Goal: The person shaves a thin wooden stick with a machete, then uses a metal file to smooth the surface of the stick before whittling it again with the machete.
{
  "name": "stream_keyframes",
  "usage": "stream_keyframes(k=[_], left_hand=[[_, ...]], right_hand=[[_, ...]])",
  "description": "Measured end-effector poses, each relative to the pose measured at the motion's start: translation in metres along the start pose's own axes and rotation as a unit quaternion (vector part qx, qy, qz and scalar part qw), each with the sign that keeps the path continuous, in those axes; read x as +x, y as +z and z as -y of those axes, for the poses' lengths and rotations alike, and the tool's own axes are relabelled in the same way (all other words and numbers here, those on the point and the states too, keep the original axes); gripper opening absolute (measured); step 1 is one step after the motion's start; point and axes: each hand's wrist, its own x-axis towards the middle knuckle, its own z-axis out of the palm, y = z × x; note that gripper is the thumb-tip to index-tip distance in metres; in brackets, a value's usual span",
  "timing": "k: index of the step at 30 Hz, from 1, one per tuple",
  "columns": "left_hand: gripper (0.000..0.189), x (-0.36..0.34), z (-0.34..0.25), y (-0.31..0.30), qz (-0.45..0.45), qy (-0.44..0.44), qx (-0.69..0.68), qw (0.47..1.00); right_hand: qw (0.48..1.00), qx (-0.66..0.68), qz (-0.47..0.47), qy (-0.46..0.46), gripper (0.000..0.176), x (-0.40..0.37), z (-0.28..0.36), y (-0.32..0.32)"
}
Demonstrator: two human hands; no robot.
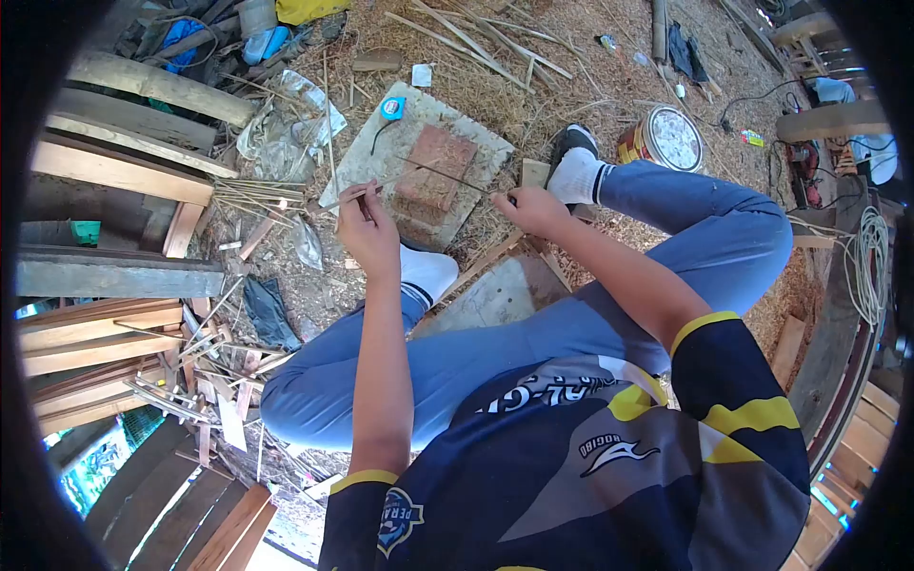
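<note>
The floor (495, 86) is packed earth under straw and wood shavings. A pale board (381, 162) lies flat at its middle, far side. A round tin (672, 139) stands far right. Rough planks (124, 171) are stacked along the left, with thin bamboo slivers (252, 195) and crumpled clear plastic (286, 124) beside them.

thin matt wood strip (447, 176), rough red brick (443, 147), shiny metal tin (666, 138), unfinished wood planks (124, 171), denim jeans (724, 238) w/ cloth socks (581, 176)
</note>
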Motion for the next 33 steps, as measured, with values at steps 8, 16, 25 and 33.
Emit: stream_keyframes(k=[8, 16, 25, 33], left_hand=[[0.009, -0.004, 0.001, 0.001, -0.021, 0.0, -0.031, 0.999], [0.009, -0.004, -0.004, 0.0, 0.0, -0.013, -0.017, 1.0], [0.009, -0.002, 0.002, 0.007, -0.019, 0.005, -0.039, 0.999], [0.009, -0.002, 0.006, -0.002, -0.024, -0.018, -0.029, 0.999]], right_hand=[[1.0, 0.006, -0.017, -0.019, 0.077, -0.005, 0.0, 0.001], [1.0, -0.001, 0.007, 0.019, 0.079, -0.003, 0.004, -0.002], [0.999, 0.037, -0.004, -0.039, 0.072, -0.01, 0.034, -0.006], [0.999, 0.025, -0.006, -0.029, 0.075, -0.001, 0.018, 0.0]])
